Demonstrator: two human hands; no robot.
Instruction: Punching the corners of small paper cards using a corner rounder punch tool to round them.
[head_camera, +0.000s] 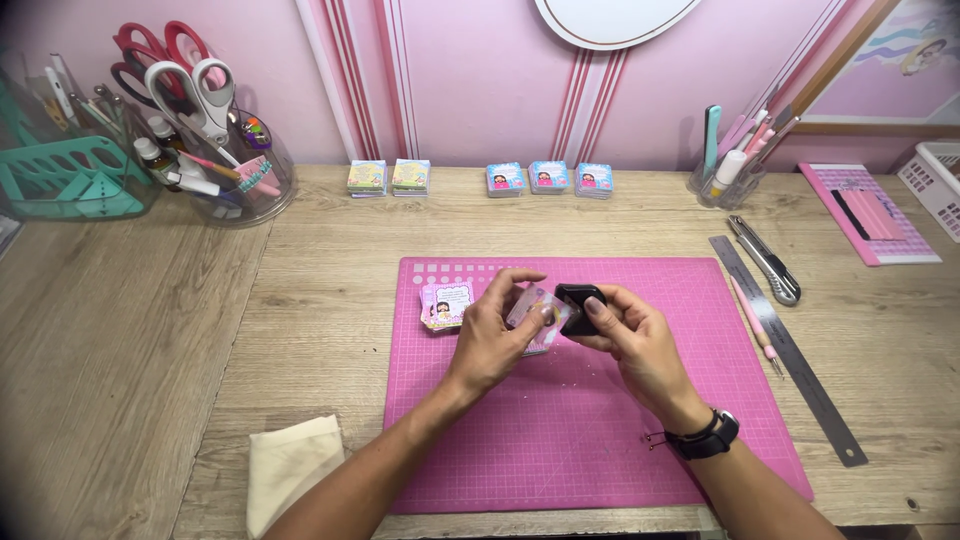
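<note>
My left hand (492, 335) pinches a small pink printed card (532, 308) above a pink cutting mat (580, 440). My right hand (630, 340), with a black watch on its wrist, grips a small black punch tool (577, 300) that meets the card's right edge. A short stack of similar pink cards (445, 305) lies on the mat just left of my left hand. Another card seems to lie under my hands, mostly hidden.
A metal ruler (785, 345), a utility knife (765, 260) and a pink pen (755, 325) lie right of the mat. Small card stacks (545, 178) line the back edge. Tool holders (205, 130) stand back left, a cup of pens (730, 165) back right, a cream cloth (290, 465) front left.
</note>
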